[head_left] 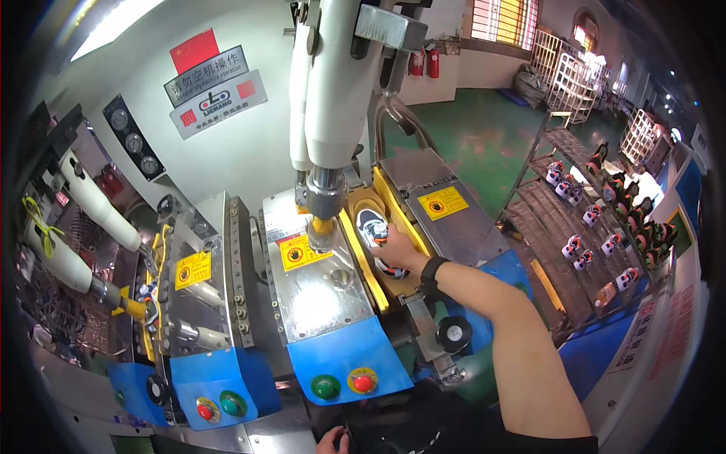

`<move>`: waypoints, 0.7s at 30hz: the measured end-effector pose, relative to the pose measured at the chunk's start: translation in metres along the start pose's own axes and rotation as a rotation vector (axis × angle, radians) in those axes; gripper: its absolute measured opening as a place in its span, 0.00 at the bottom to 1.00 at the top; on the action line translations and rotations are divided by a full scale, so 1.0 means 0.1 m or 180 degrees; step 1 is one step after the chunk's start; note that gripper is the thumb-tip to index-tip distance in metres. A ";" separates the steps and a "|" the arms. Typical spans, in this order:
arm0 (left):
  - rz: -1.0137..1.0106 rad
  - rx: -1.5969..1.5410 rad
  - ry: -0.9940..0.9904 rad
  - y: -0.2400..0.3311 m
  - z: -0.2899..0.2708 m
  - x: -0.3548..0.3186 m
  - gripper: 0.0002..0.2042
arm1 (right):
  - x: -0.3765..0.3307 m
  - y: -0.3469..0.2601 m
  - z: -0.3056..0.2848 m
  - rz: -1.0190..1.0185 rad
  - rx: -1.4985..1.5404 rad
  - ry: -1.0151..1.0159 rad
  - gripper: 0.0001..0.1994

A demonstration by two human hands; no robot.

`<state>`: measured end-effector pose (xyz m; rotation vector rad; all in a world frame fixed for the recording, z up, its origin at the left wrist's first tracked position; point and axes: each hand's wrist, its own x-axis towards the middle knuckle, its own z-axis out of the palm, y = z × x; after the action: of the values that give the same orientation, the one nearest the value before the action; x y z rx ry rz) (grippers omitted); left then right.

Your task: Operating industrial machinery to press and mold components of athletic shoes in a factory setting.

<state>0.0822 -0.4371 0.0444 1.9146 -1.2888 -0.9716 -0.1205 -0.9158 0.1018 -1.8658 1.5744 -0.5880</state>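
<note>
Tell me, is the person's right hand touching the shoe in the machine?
Touching. The head view shows the right hand resting on the shoe that sits in the yellow-edged slot of the press, with fingers overlapping its side and no gap.

Two hands: right hand (398, 248), left hand (333, 440). One shoe (372, 227) in the press. Two green buttons (325, 387), two red buttons (364, 381), three yellow warning labels (442, 202), two fire extinguishers (432, 63) far right.

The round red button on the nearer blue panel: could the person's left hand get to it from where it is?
Probably yes. The left hand sits low at the bench edge, just below the red button, with nothing visible between them.
</note>
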 end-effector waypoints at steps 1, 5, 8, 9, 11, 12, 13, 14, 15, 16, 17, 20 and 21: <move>0.0006 0.0042 0.0022 0.01 0.00 -0.02 0.15 | 0.05 0.04 0.07 0.0076 0.0048 -0.0057 0.33; -0.0307 -0.0154 0.0078 0.03 0.05 -0.12 0.15 | 0.12 0.11 0.15 -0.0405 0.0165 0.0610 0.32; -0.0605 -0.0315 0.0028 0.03 0.11 -0.15 0.16 | 0.14 0.09 0.10 -0.0208 0.0132 0.0253 0.31; -0.0725 -0.0345 -0.0040 0.04 0.11 -0.16 0.17 | 0.15 0.07 0.08 -0.0227 0.0208 0.0389 0.31; -0.0633 -0.0208 -0.0055 0.06 0.12 -0.12 0.17 | 0.18 0.08 0.04 -0.0173 0.0084 0.0068 0.31; -0.0614 -0.0168 -0.0108 0.07 0.14 -0.08 0.17 | 0.19 0.09 0.04 -0.0166 0.0088 0.0044 0.31; -0.0589 -0.0134 -0.0157 0.11 0.13 -0.04 0.17 | 0.19 0.10 0.04 -0.0251 0.0206 0.0022 0.31; -0.0405 -0.0028 -0.0113 0.13 0.15 -0.01 0.17 | 0.20 0.12 0.04 -0.0257 0.0084 0.0035 0.31; -0.0413 -0.0059 -0.0102 0.16 0.16 0.03 0.17 | 0.19 0.14 0.06 -0.0192 -0.0105 0.0048 0.31; -0.0482 -0.0139 -0.0086 0.19 0.16 0.06 0.17 | 0.19 0.15 0.07 -0.0281 -0.0088 0.0117 0.31; -0.0574 -0.0201 -0.0097 0.22 0.18 0.08 0.17 | 0.18 0.16 0.09 -0.0321 -0.0150 0.0177 0.30; -0.0262 0.0025 -0.0268 0.30 0.19 0.16 0.16 | 0.18 0.11 0.07 -0.0372 -0.0096 0.0114 0.33; -0.0217 -0.0036 -0.0297 0.31 0.20 0.16 0.15 | 0.16 0.07 0.04 -0.0283 -0.0171 0.0082 0.35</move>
<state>0.0544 -0.4646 0.0556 1.9359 -1.2745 -1.1123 -0.1196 -0.9317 0.0928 -1.9839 1.5437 -0.6166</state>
